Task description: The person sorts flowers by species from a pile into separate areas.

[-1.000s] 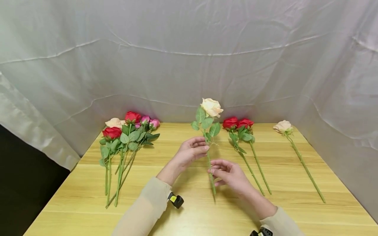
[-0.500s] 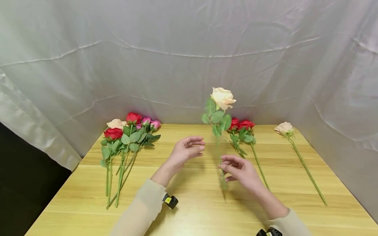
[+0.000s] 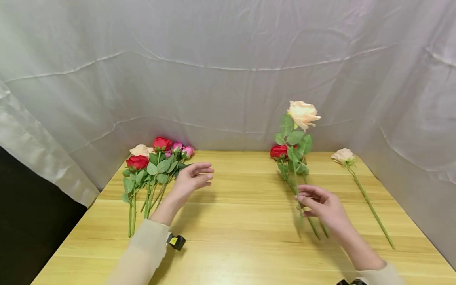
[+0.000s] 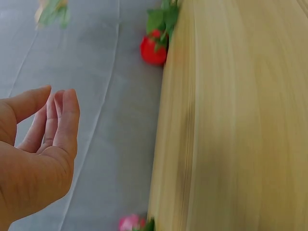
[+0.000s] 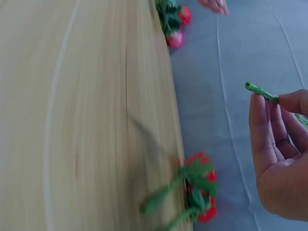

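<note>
My right hand (image 3: 322, 206) pinches the green stem of a cream rose (image 3: 303, 114) between thumb and fingers and holds it upright above the table. In the right wrist view the cut end of the stem (image 5: 260, 90) sticks out past the fingertips. Behind the held rose lie red roses (image 3: 278, 151), partly hidden by its leaves. My left hand (image 3: 190, 182) holds nothing; its fingers are loosely bent, beside the left-hand group of roses. In the left wrist view the thumb and fingers of the left hand (image 4: 45, 139) stand apart with a gap between.
On the left of the wooden table (image 3: 235, 237) lie red roses (image 3: 137, 162), a cream rose (image 3: 141, 150) and pink flowers (image 3: 187, 151), stems toward the front. A single pale rose (image 3: 343, 155) lies at the right. A grey curtain (image 3: 228, 91) hangs behind the table.
The left hand has let go of the cream rose's stem and moved left. The right hand has carried the rose right, over in front of the red roses.
</note>
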`<state>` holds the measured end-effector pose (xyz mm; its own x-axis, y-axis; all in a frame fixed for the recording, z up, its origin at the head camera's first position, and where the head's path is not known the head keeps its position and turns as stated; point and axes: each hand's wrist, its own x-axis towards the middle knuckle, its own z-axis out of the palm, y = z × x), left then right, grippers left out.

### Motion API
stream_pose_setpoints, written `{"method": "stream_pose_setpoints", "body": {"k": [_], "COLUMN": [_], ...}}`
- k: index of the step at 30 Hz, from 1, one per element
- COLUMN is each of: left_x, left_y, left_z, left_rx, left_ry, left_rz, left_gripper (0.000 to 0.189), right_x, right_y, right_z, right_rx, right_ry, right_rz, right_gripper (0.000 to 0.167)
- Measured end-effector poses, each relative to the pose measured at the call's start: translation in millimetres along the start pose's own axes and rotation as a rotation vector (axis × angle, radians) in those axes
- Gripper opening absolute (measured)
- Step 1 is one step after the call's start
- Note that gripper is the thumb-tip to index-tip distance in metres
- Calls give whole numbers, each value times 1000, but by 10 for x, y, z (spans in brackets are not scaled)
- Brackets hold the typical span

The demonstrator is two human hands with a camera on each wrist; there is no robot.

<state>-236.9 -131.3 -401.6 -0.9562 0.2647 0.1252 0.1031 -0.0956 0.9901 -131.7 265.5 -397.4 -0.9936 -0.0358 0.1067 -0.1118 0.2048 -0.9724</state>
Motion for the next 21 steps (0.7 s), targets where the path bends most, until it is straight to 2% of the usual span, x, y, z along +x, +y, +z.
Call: {"method": "stream_pose_setpoints", "body": {"k": [6, 14, 21], "left_x": [-133, -343, -442], "left_y": [61, 108, 40], "left_z": [-419, -929, -1263], "left_rx": [68, 181, 313], "left_ry": [71, 134, 159], "left_rz": [-18, -71, -125], "left_gripper": [51, 54, 60], "right_x": [-57, -112, -165], "right_y": [68, 228, 397], "right_z": [-334, -757, -1025], "right_rx": [-43, -60, -129], "right_ry": [41, 76, 74], "right_rz": [8, 80, 131], "right_gripper": [24, 25, 22]}}
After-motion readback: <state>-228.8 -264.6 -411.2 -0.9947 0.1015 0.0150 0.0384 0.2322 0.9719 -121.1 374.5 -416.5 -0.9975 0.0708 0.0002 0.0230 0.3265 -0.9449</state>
